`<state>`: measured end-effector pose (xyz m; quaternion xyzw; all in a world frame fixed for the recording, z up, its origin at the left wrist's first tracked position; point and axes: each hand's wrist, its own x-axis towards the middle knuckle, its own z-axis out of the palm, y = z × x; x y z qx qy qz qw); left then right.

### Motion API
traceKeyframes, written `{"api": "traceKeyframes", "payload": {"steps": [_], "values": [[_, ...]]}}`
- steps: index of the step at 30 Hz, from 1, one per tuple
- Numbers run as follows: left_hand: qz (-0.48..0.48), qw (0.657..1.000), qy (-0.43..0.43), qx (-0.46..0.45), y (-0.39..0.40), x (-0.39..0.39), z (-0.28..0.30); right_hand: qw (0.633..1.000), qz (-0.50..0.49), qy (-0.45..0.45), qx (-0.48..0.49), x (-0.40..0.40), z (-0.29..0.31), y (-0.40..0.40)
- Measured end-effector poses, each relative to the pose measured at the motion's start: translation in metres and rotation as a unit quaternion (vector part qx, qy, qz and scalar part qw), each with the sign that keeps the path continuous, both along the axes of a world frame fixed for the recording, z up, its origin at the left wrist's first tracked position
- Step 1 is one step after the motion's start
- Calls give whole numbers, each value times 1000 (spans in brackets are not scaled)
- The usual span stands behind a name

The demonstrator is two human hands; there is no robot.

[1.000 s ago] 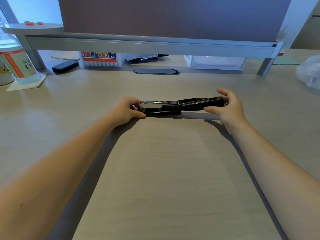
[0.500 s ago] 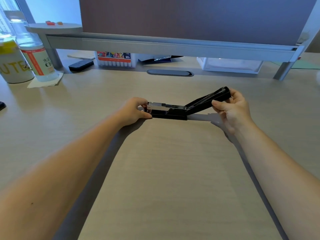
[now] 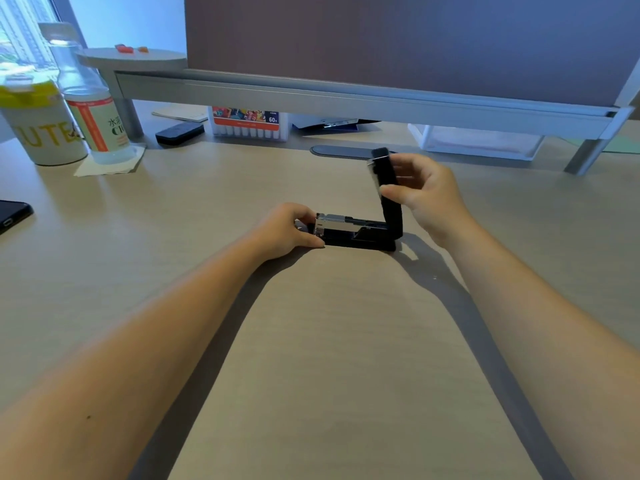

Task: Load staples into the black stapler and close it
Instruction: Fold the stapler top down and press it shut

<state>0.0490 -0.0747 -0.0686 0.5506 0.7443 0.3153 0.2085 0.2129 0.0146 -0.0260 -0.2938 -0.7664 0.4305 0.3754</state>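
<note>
The black stapler [image 3: 356,233] rests on the wooden desk, mid-frame. Its base lies flat with the shiny metal staple channel [image 3: 332,221] exposed on top. The black top cover [image 3: 386,181] stands nearly upright at the hinge on the right end. My left hand [image 3: 287,230] grips the front end of the base and pins it to the desk. My right hand [image 3: 426,195] pinches the raised cover between thumb and fingers. I cannot tell whether staples lie in the channel.
At the far left stand a white cup [image 3: 41,133] and a clear bottle [image 3: 93,109] on a napkin. A phone [image 3: 10,216] lies at the left edge. A marker box [image 3: 247,124], a black case [image 3: 178,133] and a clear tray [image 3: 478,142] sit under the monitor shelf [image 3: 346,98].
My right hand has swung the stapler's cover up from flat on the desk to nearly vertical. My left hand has kept hold of the base. The view has shifted rightward.
</note>
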Motion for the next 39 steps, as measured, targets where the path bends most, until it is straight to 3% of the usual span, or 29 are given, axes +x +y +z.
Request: {"api": "traceKeyframes", "payload": {"steps": [12,18,27,33,39], "values": [[-31,998,-38,-27,-1,-9,2,974,62,-201,80,-27,-20,-7],[-43,998,-35,-23,0,-12,-2,962,63,-262,53,-24,-19,-3],[-13,985,-171,-31,3,-14,10,973,64,-222,-24,-24,-20,1],[15,987,-145,-63,5,-13,18,984,34,-170,-46,-19,-26,7],[34,986,-119,-114,4,-17,24,984,16,-105,-142,-2,-42,15]]}}
